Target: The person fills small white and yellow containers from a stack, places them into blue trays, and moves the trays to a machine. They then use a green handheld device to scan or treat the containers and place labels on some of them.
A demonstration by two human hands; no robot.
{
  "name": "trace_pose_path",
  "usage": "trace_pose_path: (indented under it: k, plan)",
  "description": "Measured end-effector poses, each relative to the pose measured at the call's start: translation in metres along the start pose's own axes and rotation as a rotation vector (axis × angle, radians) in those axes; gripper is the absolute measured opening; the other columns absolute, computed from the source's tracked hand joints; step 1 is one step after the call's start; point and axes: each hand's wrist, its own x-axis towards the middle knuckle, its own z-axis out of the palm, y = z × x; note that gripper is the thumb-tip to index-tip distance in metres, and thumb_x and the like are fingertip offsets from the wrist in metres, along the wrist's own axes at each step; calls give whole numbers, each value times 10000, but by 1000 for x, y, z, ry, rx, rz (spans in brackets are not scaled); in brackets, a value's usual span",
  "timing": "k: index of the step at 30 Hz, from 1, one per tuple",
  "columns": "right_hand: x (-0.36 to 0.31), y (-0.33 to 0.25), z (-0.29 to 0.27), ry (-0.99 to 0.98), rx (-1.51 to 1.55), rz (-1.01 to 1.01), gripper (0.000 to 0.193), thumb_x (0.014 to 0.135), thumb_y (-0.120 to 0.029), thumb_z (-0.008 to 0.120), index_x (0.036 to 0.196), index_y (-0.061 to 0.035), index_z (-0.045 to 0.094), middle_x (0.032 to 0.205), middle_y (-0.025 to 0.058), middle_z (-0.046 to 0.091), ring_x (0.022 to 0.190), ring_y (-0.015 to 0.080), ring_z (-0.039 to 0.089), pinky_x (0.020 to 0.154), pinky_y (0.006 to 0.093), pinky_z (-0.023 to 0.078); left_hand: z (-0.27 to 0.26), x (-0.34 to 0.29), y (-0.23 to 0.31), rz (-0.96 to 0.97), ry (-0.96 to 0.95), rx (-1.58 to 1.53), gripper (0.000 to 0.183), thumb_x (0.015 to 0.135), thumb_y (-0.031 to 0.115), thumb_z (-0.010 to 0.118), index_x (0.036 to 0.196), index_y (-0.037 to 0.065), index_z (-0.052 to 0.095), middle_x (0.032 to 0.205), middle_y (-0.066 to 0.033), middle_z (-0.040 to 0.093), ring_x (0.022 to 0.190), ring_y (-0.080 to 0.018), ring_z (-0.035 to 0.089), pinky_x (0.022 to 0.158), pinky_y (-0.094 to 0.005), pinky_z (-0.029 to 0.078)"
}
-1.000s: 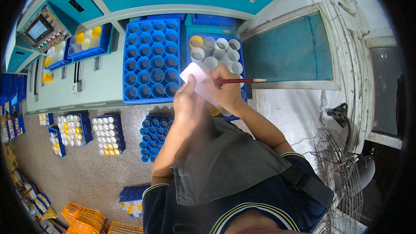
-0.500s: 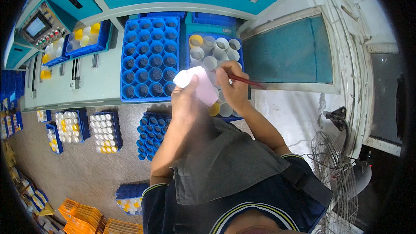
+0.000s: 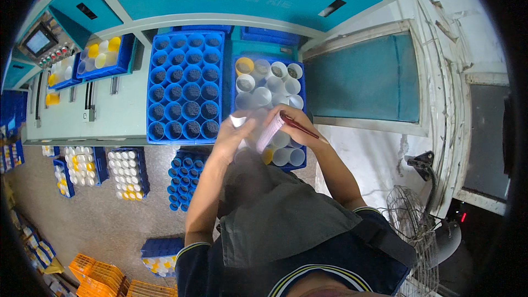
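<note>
My right hand (image 3: 297, 121) is closed on a pink paper pad (image 3: 270, 132), seen nearly edge-on. A dark red strip (image 3: 298, 125), perhaps its cover, runs from the pad across that hand. To its left, my left hand (image 3: 231, 138) is closed on a small white piece (image 3: 237, 119) that looks like paper; part of it is hidden by the fingers. Both hands are above the near part of a blue crate (image 3: 304, 157) of white and yellow cups, some with dark grey contents.
Left of the hands stands a blue crate (image 3: 149, 99) of blue cups with dark grains. A control panel (image 3: 41, 41) is at the far left. Crates of white and yellow cups (image 3: 124, 173) and stacked blue cups (image 3: 184, 181) stand on the floor. A wire-cage fan (image 3: 410, 220) is at right.
The pink pad has turned from its broad face to nearly edge-on and is now in my right hand. My left hand keeps a white piece. Both hands sit lower in the picture.
</note>
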Motion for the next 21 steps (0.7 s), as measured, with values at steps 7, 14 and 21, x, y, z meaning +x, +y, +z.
trace_pose_path:
  k: [7,14,21]
  plan:
    - [9,20,-25,168,130,264,284,980,-189,578,1198,-7,590,1118,110,651,1109,201,620,901,320,500,8,31,-1,-95,-133,-84,276,784,87,837,996,9,679,902,-62,702,770,-131,658,706,-278,536]
    - [30,52,-55,160,-60,330,245,973,-158,604,1128,30,631,945,94,693,825,163,699,761,296,532,15,71,-6,92,64,308,227,806,78,814,966,-7,677,830,-45,685,709,-102,619,640,-258,508]
    - [96,95,-102,513,-448,-39,249,839,49,637,1067,-25,701,888,71,702,731,145,629,654,291,501,-11,174,-16,776,360,1346,193,753,81,737,946,75,732,972,-120,720,850,-308,689,754,-414,510]
